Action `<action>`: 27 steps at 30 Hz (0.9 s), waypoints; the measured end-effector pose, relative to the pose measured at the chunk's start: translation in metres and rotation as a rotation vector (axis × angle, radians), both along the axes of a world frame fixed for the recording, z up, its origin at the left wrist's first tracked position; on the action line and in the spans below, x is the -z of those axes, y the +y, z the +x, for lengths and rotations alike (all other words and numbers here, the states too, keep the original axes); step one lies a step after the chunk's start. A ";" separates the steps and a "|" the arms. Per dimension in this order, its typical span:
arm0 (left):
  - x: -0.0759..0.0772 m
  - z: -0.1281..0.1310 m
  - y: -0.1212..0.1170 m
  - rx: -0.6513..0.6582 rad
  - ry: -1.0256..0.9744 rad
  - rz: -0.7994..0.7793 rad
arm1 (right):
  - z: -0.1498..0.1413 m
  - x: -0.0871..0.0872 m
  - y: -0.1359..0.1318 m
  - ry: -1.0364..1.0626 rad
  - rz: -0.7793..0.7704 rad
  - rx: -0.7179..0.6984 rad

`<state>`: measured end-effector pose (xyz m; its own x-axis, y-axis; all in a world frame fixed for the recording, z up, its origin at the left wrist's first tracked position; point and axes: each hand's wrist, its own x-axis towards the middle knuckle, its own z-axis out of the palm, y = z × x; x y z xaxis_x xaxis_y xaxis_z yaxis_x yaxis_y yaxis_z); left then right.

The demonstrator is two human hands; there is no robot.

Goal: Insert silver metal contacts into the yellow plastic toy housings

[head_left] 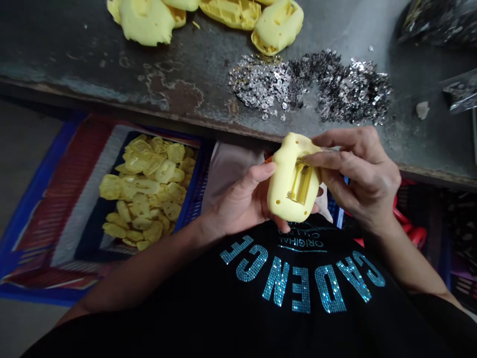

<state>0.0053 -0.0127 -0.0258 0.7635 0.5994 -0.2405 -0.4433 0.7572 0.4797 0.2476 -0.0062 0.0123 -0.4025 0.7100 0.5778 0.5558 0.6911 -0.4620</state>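
Here, a yellow plastic casing [279, 186] sits clamped between the left hand [238, 201] and right hand [357, 176].

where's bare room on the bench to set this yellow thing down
The widest bare patch is the worn metal bench top, between the yellow moulded shells and the bench edge, left of the heap of metal bits. A smaller one lies right of the heap, around a pale lump. Crowded: the blue-rimmed tray of yellow pieces, and around the yellow part in your left hand and right hand.
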 end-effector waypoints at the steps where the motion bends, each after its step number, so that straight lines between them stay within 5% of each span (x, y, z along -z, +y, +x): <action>1: 0.000 0.000 0.000 -0.001 0.003 0.005 | 0.000 0.000 0.001 -0.001 0.002 0.002; 10: -0.009 0.004 0.001 0.000 0.061 -0.012 | 0.008 0.010 0.006 -0.046 0.133 -0.052; 15: -0.008 0.004 0.000 0.020 0.057 0.007 | 0.012 -0.002 0.017 0.152 -0.157 -0.088; 19: -0.005 0.006 -0.003 -0.089 0.152 0.068 | 0.017 -0.010 0.032 0.115 -0.388 -0.158; 27: -0.014 0.010 -0.012 -0.228 0.298 0.180 | 0.013 -0.007 0.034 0.233 -0.537 -0.147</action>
<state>0.0155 -0.0251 -0.0117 0.5190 0.7977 -0.3071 -0.4116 0.5482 0.7281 0.2606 0.0273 0.0194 -0.4241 0.8737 0.2383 0.3145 0.3889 -0.8659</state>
